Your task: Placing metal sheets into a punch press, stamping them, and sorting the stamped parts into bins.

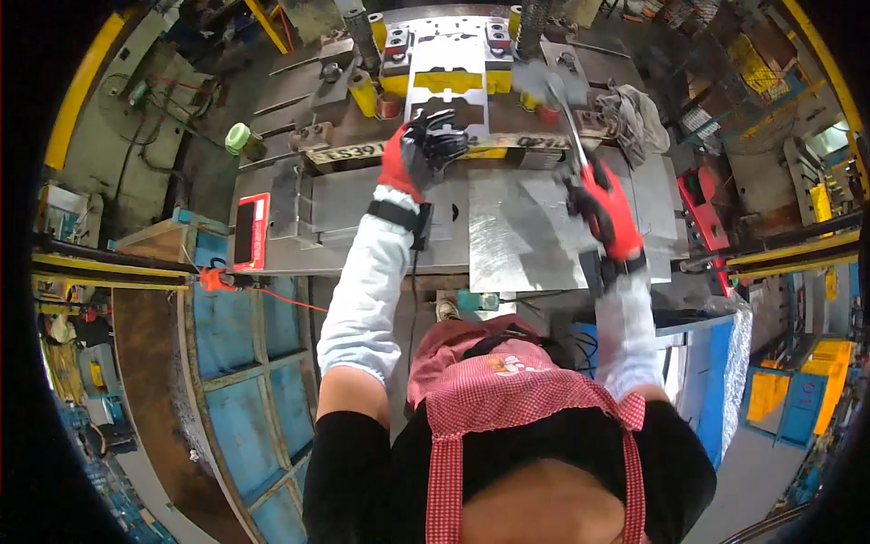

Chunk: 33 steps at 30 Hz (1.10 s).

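My left hand (419,154), in a red and black glove, is at the front edge of the metal die (449,54). Its fingers are spread, with nothing visible in them. My right hand (609,210), gloved alike and blurred by motion, is closed round a long metal hand tool (574,131). The tool slants up and left over the die's right side. A smeared grey shape (548,83) is at its far end, too blurred to tell whether it is the tool's head or a held piece. Below that hand lies a flat metal sheet (517,231).
A grey rag (634,122) lies right of the die, a green-lidded jar (240,139) to its left. Yellow posts (362,92) flank the die. A red-framed panel (253,231) lies at the bench's left. A blue box (711,381) stands at my right, a blue-panelled frame (222,317) at my left.
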Motion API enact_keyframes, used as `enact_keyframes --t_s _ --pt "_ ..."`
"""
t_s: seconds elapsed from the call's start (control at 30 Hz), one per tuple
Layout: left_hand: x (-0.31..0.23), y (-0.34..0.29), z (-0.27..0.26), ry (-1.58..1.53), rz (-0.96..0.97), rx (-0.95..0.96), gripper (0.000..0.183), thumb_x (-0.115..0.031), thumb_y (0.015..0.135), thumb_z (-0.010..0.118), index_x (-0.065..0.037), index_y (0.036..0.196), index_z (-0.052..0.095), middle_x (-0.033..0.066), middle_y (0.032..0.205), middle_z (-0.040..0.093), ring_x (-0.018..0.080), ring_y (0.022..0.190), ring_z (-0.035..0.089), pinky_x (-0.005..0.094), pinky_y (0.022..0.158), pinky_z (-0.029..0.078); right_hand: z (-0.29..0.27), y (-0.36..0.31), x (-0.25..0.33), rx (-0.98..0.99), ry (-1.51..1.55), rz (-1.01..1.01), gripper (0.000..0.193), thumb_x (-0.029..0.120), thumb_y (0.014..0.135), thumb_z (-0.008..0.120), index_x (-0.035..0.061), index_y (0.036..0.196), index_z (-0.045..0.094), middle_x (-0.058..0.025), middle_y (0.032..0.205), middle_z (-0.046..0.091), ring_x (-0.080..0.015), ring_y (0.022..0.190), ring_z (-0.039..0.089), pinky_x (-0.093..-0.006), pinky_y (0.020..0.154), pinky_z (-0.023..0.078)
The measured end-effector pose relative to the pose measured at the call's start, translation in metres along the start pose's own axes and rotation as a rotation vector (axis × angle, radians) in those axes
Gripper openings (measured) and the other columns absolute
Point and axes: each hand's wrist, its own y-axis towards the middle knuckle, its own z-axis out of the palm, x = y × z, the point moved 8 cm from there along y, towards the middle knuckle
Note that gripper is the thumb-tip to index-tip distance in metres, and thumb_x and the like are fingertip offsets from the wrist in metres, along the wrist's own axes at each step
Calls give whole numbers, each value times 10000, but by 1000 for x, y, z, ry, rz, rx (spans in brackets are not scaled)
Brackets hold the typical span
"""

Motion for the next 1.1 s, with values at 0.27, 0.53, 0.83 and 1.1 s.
enact_keyframes --t_s 0.27,0.53,0.83,1.1 --pt "-7 -163 -96 843 363 -90 268 -189 830 534 4 1007 591 175 962 620 299 773 616 360 701 497 -79 -90 -159 -62 111 389 194 147 872 529 42 1035 543 -3 701 532 -106 549 488 -255 503 419" --pt "-47 -489 -195 1259 354 -879 264 -164 765 560 -39 989 623 126 966 639 277 895 581 378 860 416 -76 -83 -163 -94 -258 420 150 158 842 571 75 963 541 -34 717 596 -67 420 414 -221 366 327" --pt "-286 -521 -286 -61 1055 -1001 340 -207 893 416 -7 1167 433 136 1164 445 236 1063 447 360 908 364 -24 -47 -154 47 -216 286 236 166 868 557 60 1074 509 -63 815 622 -74 479 438 -241 430 372" --pt "-290 -494 -381 140 979 -1169 189 -238 850 517 -73 819 604 80 785 623 212 717 578 352 577 441 72 -46 -128 194 -229 264 194 133 847 541 27 1010 538 -33 693 552 -91 474 464 -242 442 412"
